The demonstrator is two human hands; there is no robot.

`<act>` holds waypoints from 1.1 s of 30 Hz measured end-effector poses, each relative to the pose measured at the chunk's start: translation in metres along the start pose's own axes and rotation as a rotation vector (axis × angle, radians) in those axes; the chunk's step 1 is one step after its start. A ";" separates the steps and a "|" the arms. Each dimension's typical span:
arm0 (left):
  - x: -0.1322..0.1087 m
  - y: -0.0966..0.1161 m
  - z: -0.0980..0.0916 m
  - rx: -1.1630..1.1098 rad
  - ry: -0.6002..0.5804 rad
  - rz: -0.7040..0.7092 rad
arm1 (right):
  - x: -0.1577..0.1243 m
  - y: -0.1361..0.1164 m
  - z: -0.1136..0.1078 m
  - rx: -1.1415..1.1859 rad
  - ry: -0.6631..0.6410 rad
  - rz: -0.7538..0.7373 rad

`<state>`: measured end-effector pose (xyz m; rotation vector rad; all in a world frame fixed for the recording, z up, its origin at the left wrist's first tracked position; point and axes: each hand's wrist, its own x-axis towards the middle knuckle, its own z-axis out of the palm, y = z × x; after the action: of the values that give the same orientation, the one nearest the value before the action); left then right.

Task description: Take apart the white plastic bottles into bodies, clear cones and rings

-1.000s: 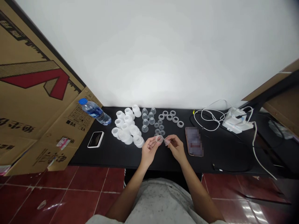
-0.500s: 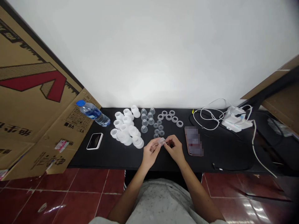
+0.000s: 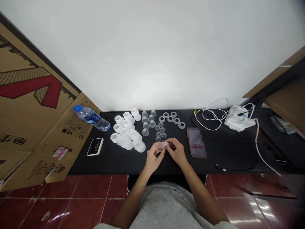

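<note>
**Left hand (image 3: 154, 156) and right hand (image 3: 177, 152) pinch a clear piece (image 3: 164, 145)**

Both hands are partly closed, their fingertips meeting on the piece, which is held over the front middle of the black worktop (image 3: 81, 167). Just behind them sit small clear cups (image 3: 160, 132), with larger clear cups (image 3: 147, 122) and clear rings (image 3: 172, 118) farther back. White cups (image 3: 126, 135) stand bunched to the left, near a black-and-white power bank (image 3: 95, 146). A water bottle (image 3: 91, 117) lies by the back left corner. To the right lie a blurred phone (image 3: 196, 142) and, at the back, a white charger (image 3: 238, 118) with its tangled cable (image 3: 211, 116).
</note>
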<state>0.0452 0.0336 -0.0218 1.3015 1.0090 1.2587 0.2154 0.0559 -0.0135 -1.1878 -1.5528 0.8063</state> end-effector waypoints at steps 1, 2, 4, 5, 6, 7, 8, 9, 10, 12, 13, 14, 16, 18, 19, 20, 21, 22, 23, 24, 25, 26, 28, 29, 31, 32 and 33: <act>0.000 0.000 0.000 -0.002 -0.005 -0.006 | 0.000 -0.001 -0.001 -0.008 -0.006 -0.010; 0.000 0.000 0.000 -0.006 -0.010 -0.010 | 0.001 -0.002 -0.001 -0.011 -0.012 -0.018; -0.001 0.000 -0.001 -0.013 -0.021 -0.009 | 0.001 -0.003 -0.001 -0.009 -0.021 -0.038; -0.001 0.000 -0.001 -0.015 -0.026 -0.006 | 0.001 -0.004 -0.001 -0.010 -0.025 -0.049; -0.001 0.000 -0.001 -0.013 -0.030 -0.004 | 0.001 -0.004 -0.001 -0.013 -0.030 -0.059; -0.001 0.000 -0.002 -0.008 -0.034 -0.003 | 0.000 -0.004 0.000 -0.018 -0.034 -0.065; -0.001 0.000 -0.002 0.000 -0.039 -0.003 | 0.000 -0.004 0.000 -0.026 -0.034 -0.067; -0.001 0.001 -0.002 0.010 -0.042 -0.004 | 0.000 -0.005 0.000 -0.033 -0.032 -0.067; -0.001 0.002 -0.002 0.024 -0.045 -0.003 | -0.001 -0.005 0.001 -0.039 -0.026 -0.067; 0.000 0.003 -0.002 0.063 -0.049 0.010 | -0.001 -0.004 0.002 -0.047 -0.004 -0.068; 0.000 0.004 -0.002 0.086 -0.050 0.021 | -0.002 -0.004 0.002 -0.051 0.008 -0.070; 0.000 0.005 -0.002 0.107 -0.049 0.034 | -0.002 -0.003 0.003 -0.054 0.018 -0.073; 0.000 0.006 -0.002 0.138 -0.050 0.054 | -0.003 -0.002 0.004 -0.062 0.033 -0.084; 0.000 0.005 -0.002 0.155 -0.051 0.069 | -0.003 -0.001 0.004 -0.074 0.035 -0.102; 0.000 0.005 -0.002 0.162 -0.053 0.074 | -0.004 -0.001 0.004 -0.080 0.033 -0.111; -0.001 0.004 -0.003 0.170 -0.054 0.078 | -0.004 -0.001 0.004 -0.086 0.030 -0.118; -0.001 0.003 -0.003 0.179 -0.057 0.080 | -0.004 0.000 0.004 -0.091 0.028 -0.124; -0.001 0.003 -0.003 0.187 -0.061 0.080 | -0.005 0.000 0.004 -0.095 0.028 -0.127; -0.002 0.002 -0.003 0.192 -0.067 0.078 | -0.005 0.001 0.004 -0.098 0.029 -0.126; -0.002 0.002 -0.004 0.195 -0.073 0.074 | -0.005 0.001 0.004 -0.102 0.030 -0.122; -0.002 0.002 -0.004 0.196 -0.080 0.069 | -0.006 0.002 0.004 -0.106 0.029 -0.114; -0.002 0.003 -0.004 0.198 -0.086 0.066 | -0.007 0.002 0.004 -0.112 0.026 -0.100; -0.003 0.004 -0.004 0.204 -0.093 0.065 | -0.009 0.003 0.004 -0.126 0.015 -0.064; -0.003 0.005 -0.004 0.207 -0.092 0.069 | -0.010 0.003 0.004 -0.132 0.009 -0.046; -0.003 0.005 -0.003 0.208 -0.090 0.080 | -0.011 0.004 0.004 -0.138 0.004 -0.019; -0.004 0.006 -0.003 0.203 -0.090 0.083 | -0.012 0.004 0.004 -0.138 0.004 -0.011; -0.004 0.006 -0.002 0.195 -0.091 0.083 | -0.012 0.004 0.004 -0.138 0.005 -0.006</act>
<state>0.0419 0.0292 -0.0170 1.5512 1.0417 1.1734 0.2128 0.0455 -0.0220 -1.2822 -1.6282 0.7003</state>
